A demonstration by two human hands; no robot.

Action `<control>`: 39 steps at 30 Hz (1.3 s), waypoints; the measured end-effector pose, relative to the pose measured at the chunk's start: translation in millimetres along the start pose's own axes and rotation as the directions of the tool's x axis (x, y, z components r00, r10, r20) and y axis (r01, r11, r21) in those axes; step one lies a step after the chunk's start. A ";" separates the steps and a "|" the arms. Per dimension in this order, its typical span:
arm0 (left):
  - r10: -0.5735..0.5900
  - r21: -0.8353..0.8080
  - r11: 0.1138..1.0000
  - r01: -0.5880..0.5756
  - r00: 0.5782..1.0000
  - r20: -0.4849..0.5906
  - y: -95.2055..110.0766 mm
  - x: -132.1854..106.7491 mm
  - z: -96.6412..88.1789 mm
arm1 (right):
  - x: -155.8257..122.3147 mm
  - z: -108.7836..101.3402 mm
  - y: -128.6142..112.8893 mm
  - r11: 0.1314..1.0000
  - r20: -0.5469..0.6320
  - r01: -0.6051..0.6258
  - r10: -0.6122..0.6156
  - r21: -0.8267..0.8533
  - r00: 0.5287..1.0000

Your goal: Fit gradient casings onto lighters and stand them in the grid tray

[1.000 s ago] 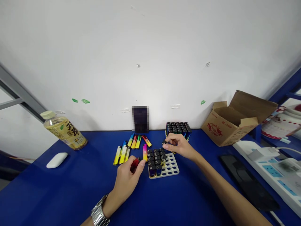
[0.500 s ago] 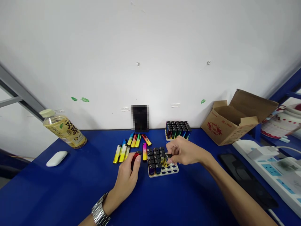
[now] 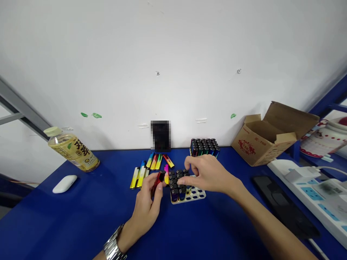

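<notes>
A red lighter (image 3: 158, 183) with a dark top is held tilted in my left hand (image 3: 148, 202), its fingers closed round it, just left of the white perforated tray (image 3: 195, 196). Upright lighters with black tops (image 3: 175, 194) fill the tray's left part; holes show at its right front. Over the tray hovers my right hand (image 3: 210, 175), thumb and forefinger apart and no object visible between them. It hides part of the tray and some lighters. Behind my left hand, several colourful lighters (image 3: 141, 176) lie flat on the table, with a pink and yellow lighter (image 3: 166, 174) beside the tray.
A full block of upright lighters (image 3: 204, 147) stands near the wall. Rightward are an open cardboard box (image 3: 264, 141), a black phone (image 3: 283, 206) and a white power strip (image 3: 314, 195). On the left stand a drink bottle (image 3: 74, 150) and a white earbud case (image 3: 64, 183).
My right hand has opened from its pinch on a lighter at the tray and moved slightly left. My left hand has lifted the red lighter a little, showing more of it.
</notes>
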State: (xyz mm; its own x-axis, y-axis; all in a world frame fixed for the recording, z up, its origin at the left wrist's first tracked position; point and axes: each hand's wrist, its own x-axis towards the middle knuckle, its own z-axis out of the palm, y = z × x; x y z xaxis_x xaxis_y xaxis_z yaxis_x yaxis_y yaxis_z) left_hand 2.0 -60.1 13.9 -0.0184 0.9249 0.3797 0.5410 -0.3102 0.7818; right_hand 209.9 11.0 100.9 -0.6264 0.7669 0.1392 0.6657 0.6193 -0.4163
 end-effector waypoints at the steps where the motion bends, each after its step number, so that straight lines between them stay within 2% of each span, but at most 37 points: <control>1: 0.051 -0.041 0.998 -0.050 0.999 0.014 1.0 -2.6 0.6 | -0.3 2.9 -5.4 0.999 -0.051 0.048 -0.047 0.015 0.998; 4: 0.197 -0.114 0.975 -0.191 0.979 0.043 3.4 -9.7 0.7 | -2.3 14.0 -21.4 0.965 -0.081 0.241 -0.233 0.105 0.969; 6: 0.269 -0.100 0.959 -0.265 0.963 0.031 4.1 -11.5 -1.9 | -5.0 16.0 -27.2 0.933 -0.083 0.305 -0.295 0.191 0.952; 8: 0.314 -0.026 0.949 -0.313 0.949 0.015 4.6 -9.6 -6.5 | -9.2 7.7 -26.2 0.913 -0.107 0.309 -0.290 0.268 0.951; 10: 0.324 0.113 0.941 -0.320 0.946 -0.015 5.2 -3.9 -11.8 | -14.4 -9.5 -19.6 0.914 -0.128 0.253 -0.223 0.318 0.966; 11: 0.317 0.203 0.930 -0.306 0.948 -0.024 5.4 -0.2 -14.1 | -16.9 -19.3 -15.4 0.914 -0.077 0.203 -0.187 0.352 0.979; 14: 0.237 0.524 0.823 -0.219 0.971 0.035 5.4 10.3 -16.6 | -21.1 -39.9 -5.1 0.948 0.139 0.075 -0.124 0.309 0.982; 17: 0.052 0.763 0.629 -0.150 0.987 0.151 4.6 14.5 -13.4 | -18.9 -37.2 -2.9 0.983 0.244 0.019 -0.064 0.182 0.968; 20: -0.060 0.841 0.524 -0.132 0.980 0.191 4.0 12.8 -9.9 | -15.3 -21.5 -4.4 0.996 0.310 0.034 -0.059 0.085 0.949; 25: -0.113 0.889 0.451 -0.075 0.984 0.141 3.6 10.7 -10.4 | -19.3 -9.2 -7.0 0.998 0.344 0.061 -0.060 0.007 0.937; 30: -0.159 0.883 0.460 -0.093 0.970 0.185 0.7 10.5 -8.2 | -24.2 -11.9 -11.5 0.993 0.307 0.081 -0.050 -0.088 0.950; 34: -0.068 0.839 0.514 -0.179 0.966 0.248 -5.3 8.2 -2.7 | -24.8 -7.6 -10.1 0.995 0.317 0.084 -0.061 -0.057 0.946; 39: 0.027 0.804 0.549 -0.227 0.967 0.254 -13.1 6.4 1.7 | -30.0 -3.2 -6.8 0.995 0.311 0.057 -0.029 -0.082 0.950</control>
State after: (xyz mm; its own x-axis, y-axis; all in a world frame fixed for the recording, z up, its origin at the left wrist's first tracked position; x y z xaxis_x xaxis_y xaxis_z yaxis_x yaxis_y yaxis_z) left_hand -3.8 -49.8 5.1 0.2104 0.9416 0.2631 0.9776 -0.2033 -0.0545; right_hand 225.5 -15.7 102.4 -0.7407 0.6581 -0.1352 0.6596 0.6739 -0.3330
